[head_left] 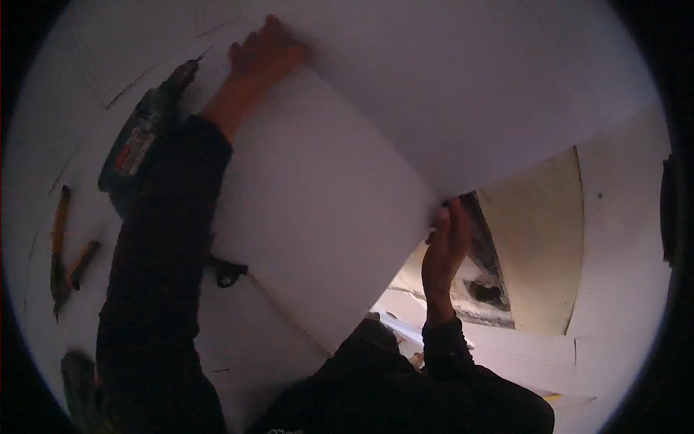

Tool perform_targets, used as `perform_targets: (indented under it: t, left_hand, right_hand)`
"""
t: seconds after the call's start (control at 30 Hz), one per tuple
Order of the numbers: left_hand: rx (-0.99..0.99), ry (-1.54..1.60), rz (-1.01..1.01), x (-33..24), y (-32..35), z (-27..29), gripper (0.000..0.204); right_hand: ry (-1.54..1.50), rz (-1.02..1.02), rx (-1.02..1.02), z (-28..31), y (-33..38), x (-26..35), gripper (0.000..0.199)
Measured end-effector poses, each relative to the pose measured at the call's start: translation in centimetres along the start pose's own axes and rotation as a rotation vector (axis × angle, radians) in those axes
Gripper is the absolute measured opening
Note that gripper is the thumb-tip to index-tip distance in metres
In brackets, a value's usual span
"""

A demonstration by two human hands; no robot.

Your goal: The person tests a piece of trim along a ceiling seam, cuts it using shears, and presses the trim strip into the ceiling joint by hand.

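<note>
A large, plain white sheet (325,181) fills the middle, with a diagonal line, an edge or a fold, running between my two hands. At the upper end of that line my left hand (264,61) is closed at the sheet, its fingers bent and dim. My right hand (446,249) grips the lower corner, fingers pressed together and thumb partly hidden. Beside my left forearm lies a green power drill (141,145) with a bit in its chuck, partly covered by the sleeve. The sheet's thickness cannot be made out.
Two yellow-and-dark hand tools (61,246) (83,266) lie at the left. A black hooked piece (230,272) sits by my sleeve, near a thin cord (289,318). At right is a yellowish panel (546,239) beside a dark, rough-edged strip (488,260). A dark object (78,380) lies lower left.
</note>
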State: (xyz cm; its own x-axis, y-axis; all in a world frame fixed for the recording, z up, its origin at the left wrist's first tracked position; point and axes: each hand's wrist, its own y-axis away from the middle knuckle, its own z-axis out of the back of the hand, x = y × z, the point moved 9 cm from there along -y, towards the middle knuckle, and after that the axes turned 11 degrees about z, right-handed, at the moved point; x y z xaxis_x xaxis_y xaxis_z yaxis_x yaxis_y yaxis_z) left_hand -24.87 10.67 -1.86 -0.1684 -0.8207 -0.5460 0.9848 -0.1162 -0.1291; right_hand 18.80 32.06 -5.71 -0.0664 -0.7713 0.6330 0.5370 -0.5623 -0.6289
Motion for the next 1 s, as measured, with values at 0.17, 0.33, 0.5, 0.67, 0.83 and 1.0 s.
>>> perform_targets:
  t: [0.17, 0.33, 0.5, 0.67, 0.83, 1.0]
  left_hand:
    - [0.014, -0.051, -0.166, 1.6, -1.8, -0.3, 0.122]
    - [0.039, 0.075, -0.158, 2.1, -1.6, -0.4, 0.135]
    - [-0.013, 0.165, -0.151, 1.5, -0.3, 1.2, 0.132]
    - [-0.073, 0.495, -0.214, -0.2, 0.8, 2.2, 0.106]
    - [-0.221, 0.474, -0.463, -4.6, 4.8, 1.8, 0.066]
    - [-0.101, 0.872, -0.31, -5.0, 6.0, 1.7, 0.044]
  right_hand:
    - [-0.094, 0.028, 0.013, 0.3, -1.4, 2.4, 0.041]
    - [-0.213, -0.117, 0.005, -0.7, -1.0, 2.9, 0.047]
    - [-0.301, -0.186, 0.018, -0.8, -0.2, 3.0, 0.051]
    - [-0.213, -0.265, 0.083, 0.0, -0.4, 1.5, 0.046]
    - [-0.005, -0.158, 0.073, -0.7, -1.5, -0.1, 0.035]
    - [0.116, -0.044, 0.043, -0.4, -2.5, -0.9, 0.029]
